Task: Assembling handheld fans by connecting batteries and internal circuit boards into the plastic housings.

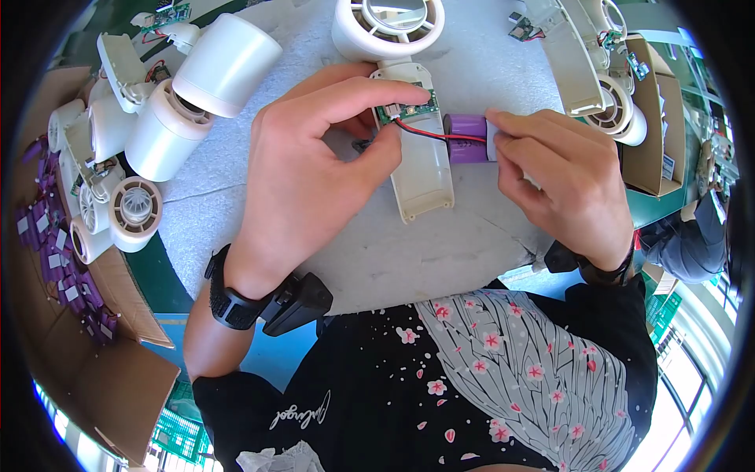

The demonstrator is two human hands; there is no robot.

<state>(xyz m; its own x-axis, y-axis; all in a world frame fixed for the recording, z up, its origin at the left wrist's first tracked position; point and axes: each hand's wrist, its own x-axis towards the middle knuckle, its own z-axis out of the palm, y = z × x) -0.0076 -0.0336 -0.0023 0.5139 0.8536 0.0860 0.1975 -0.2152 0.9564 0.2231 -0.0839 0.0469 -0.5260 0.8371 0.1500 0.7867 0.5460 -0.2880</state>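
Observation:
A cream handheld fan lies on the worktop, its round head (344, 30) away from me and its open handle shell (425, 177) toward me. In the upper handle sits a green circuit board (418, 108). My left hand (303, 153) grips it, index finger across the top and thumb at the lower left by a white connector. Red and black wires (425, 134) run from that connector to a purple battery pack (467, 126) beside the handle. My right hand (570, 169) pinches a whitish piece at the pack's right end. The left hand's other fingers are partly hidden.
White fan bodies (228, 63) stand at the left, near a cardboard box (130, 303) holding many purple battery packs (59, 259). More fan parts (568, 59) and another box (651, 161) are at the right. Padded grey-white sheeting (346, 267) covers the worktop.

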